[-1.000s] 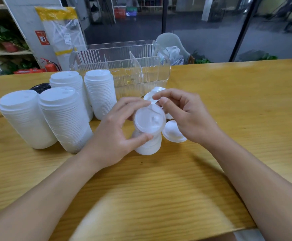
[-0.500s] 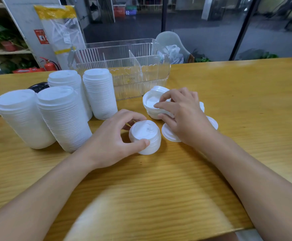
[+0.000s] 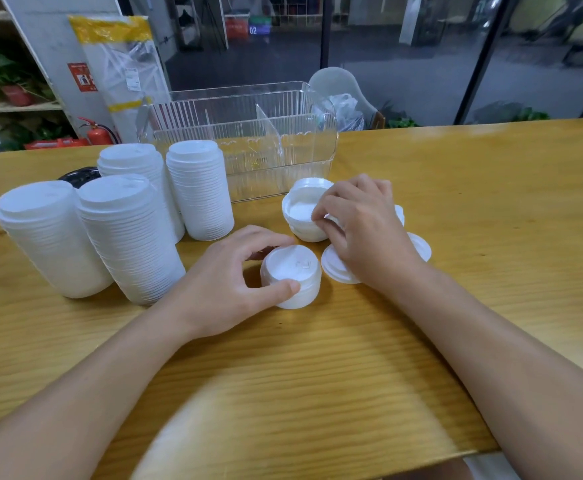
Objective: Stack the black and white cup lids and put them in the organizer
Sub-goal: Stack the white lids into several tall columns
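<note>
My left hand [image 3: 227, 289] grips a short stack of white lids [image 3: 292, 277] standing on the wooden table [image 3: 491, 209]. My right hand [image 3: 363, 233] curls its fingers over the rim of an upturned pile of white lids [image 3: 300, 213] just behind. Loose white lids [image 3: 338, 268] lie flat under and beside that hand. Several tall stacks of white lids [image 3: 123, 237] stand at the left. A black lid [image 3: 78, 176] peeks out behind them. The clear organizer [image 3: 245, 133] with dividers stands at the back.
The table's near edge [image 3: 456, 455] runs across the bottom. Behind the table are a pale chair [image 3: 335, 84], a fire extinguisher [image 3: 97, 133] and shelves with plants [image 3: 6, 81].
My left hand has set its short lid stack down on the table. My right hand has gone from that stack to the upturned lids behind it.
</note>
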Motion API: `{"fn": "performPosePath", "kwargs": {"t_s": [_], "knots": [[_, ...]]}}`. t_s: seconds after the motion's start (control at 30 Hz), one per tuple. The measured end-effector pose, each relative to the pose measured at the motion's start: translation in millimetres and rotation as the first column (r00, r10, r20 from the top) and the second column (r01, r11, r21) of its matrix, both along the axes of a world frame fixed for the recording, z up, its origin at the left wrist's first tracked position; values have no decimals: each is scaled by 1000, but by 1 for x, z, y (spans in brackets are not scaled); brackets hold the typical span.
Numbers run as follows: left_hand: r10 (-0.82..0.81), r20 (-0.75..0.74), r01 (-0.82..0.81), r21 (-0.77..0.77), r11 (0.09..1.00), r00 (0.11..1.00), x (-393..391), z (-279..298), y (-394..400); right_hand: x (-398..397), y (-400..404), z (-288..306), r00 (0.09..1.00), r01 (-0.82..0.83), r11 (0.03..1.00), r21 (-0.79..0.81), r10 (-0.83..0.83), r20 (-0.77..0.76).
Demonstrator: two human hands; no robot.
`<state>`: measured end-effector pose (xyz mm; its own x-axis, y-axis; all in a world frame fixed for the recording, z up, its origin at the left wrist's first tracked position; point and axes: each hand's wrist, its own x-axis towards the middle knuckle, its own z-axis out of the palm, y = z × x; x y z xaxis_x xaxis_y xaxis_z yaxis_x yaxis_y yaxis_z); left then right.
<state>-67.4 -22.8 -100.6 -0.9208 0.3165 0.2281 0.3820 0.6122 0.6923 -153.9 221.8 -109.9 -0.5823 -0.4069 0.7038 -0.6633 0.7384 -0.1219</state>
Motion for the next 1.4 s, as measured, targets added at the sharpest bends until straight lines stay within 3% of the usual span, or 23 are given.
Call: {"fn": "performPosePath", "kwargs": {"t_s": [0.57, 0.7, 0.87, 0.97, 1.17, 1.4], "knots": [[6, 23, -6, -9, 1000, 1000, -1, -4, -2, 7, 0, 4, 994, -10, 998, -66, 17, 107], [14, 19, -15, 37, 999, 1000, -1, -5, -2, 13, 3, 7, 985, -41, 972, -232, 78, 153], [137, -55, -120, 241, 963, 989, -5, -4, 0, 27, 8, 25, 878, -113, 800, -590, 358, 318], [127, -124, -87, 283, 955, 984, -5, -2, 2, 26, 10, 31, 814, -82, 687, -722, 464, 349], [24, -176, 22, 257, 966, 984, -1, 1, 9, 30, 6, 30, 711, -32, 659, -752, 544, 446], [-65, -248, 96, 116, 989, 967, 3, 3, 11, 38, -1, 28, 602, -70, 659, -749, 627, 495]]}}
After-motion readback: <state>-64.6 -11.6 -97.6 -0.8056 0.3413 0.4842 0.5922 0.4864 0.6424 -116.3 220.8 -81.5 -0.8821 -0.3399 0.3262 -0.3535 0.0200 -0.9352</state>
